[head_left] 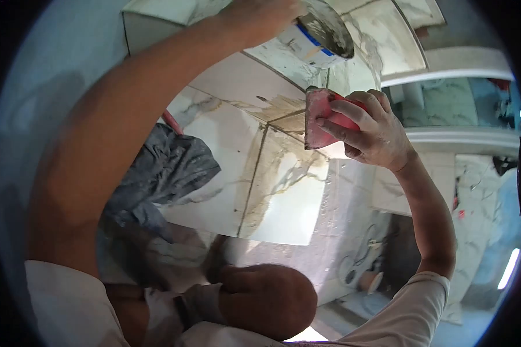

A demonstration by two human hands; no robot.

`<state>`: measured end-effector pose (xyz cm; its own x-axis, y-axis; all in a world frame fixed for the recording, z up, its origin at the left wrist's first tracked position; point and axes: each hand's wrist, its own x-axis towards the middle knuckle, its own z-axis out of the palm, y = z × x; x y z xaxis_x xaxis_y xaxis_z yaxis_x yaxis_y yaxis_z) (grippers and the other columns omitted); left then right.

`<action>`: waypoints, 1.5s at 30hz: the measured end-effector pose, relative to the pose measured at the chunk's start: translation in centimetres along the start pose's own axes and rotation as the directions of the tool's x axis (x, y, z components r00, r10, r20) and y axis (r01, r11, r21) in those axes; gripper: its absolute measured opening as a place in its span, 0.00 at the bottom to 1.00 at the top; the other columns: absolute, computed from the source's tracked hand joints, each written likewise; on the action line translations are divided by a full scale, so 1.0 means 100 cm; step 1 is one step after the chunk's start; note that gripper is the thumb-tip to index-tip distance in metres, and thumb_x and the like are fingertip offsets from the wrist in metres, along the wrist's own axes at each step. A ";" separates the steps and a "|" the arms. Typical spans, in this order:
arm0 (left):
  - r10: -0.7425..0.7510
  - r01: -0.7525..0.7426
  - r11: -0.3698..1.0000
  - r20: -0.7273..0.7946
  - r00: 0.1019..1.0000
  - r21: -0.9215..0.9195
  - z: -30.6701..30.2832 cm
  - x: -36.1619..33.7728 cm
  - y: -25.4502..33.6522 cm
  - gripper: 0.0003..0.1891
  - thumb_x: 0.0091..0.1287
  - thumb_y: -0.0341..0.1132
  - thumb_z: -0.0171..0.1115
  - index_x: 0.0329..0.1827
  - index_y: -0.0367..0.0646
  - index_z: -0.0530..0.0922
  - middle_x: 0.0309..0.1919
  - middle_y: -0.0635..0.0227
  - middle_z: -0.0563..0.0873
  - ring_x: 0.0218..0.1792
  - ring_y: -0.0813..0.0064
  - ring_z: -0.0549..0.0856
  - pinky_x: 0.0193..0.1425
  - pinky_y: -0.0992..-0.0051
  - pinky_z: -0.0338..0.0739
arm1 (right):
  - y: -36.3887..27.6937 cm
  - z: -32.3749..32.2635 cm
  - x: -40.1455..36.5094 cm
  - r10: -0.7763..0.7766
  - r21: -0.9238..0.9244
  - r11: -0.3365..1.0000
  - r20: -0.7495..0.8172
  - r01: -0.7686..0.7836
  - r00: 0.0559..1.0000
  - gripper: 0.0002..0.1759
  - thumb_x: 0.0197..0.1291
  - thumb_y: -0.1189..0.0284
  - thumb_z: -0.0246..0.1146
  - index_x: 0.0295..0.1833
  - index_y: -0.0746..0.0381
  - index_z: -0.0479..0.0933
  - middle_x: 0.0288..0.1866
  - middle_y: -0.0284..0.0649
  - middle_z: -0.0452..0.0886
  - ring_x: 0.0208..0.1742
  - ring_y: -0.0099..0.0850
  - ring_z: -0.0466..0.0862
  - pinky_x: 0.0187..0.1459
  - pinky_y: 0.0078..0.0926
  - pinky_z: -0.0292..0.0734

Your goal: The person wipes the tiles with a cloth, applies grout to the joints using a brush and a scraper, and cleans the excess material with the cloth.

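My right hand [373,127] is closed around a red grout float [317,118]. The float's flat face is smeared with pale residue, and it is held above the corner where the tiles meet. At the top, my left hand [266,20] is at the rim of a white bucket [307,46] with a blue band. The bucket is tilted, and grey-brown paste [328,29] coats its inside. Below lie marbled white tiles [289,196] with dark joints and brownish smears along them.
A crumpled dark grey plastic bag [168,168] lies on the tiles to the left, with a red object [172,122] beside it. My bent knee [272,301] is at the bottom. Rough concrete floor [344,214] runs past the tile edge. A white frame [446,136] crosses at right.
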<state>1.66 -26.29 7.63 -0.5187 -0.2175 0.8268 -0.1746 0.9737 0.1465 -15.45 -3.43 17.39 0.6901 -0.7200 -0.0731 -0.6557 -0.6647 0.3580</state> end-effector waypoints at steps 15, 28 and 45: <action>-0.717 0.668 0.687 -0.121 0.686 -0.287 -0.092 -0.172 0.067 0.15 0.68 0.25 0.63 0.57 0.42 0.82 0.37 0.63 0.85 0.37 0.75 0.85 0.44 0.72 0.79 | 0.041 0.003 0.100 -0.424 -0.160 0.860 0.305 0.485 0.853 0.20 0.53 0.67 0.68 0.53 0.38 0.82 0.61 0.19 0.73 0.55 0.26 0.75 0.60 0.27 0.76; -0.804 0.702 0.229 0.276 0.527 -0.675 -0.066 -0.133 0.168 0.12 0.65 0.33 0.70 0.48 0.37 0.84 0.37 0.55 0.88 0.29 0.67 0.87 0.35 0.70 0.81 | -0.023 -0.094 0.075 0.181 -0.479 0.877 0.306 -0.013 0.935 0.31 0.46 0.78 0.66 0.62 0.54 0.79 0.58 0.32 0.72 0.50 0.36 0.75 0.46 0.37 0.72; -0.769 0.021 -0.537 0.500 0.397 -0.843 -0.022 -0.072 0.281 0.43 0.73 0.43 0.64 0.79 0.30 0.48 0.76 0.50 0.58 0.77 0.60 0.61 0.78 0.60 0.59 | -0.090 -0.057 0.021 0.638 0.472 0.647 0.096 -0.599 0.764 0.14 0.58 0.83 0.66 0.51 0.65 0.84 0.41 0.44 0.85 0.39 0.34 0.86 0.41 0.29 0.85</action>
<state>2.32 2.75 6.97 -0.4904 -0.8697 -0.0559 0.7885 -0.4702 0.3964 -6.38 2.18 19.34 0.0799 -0.9933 0.0834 -0.9820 -0.0928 -0.1644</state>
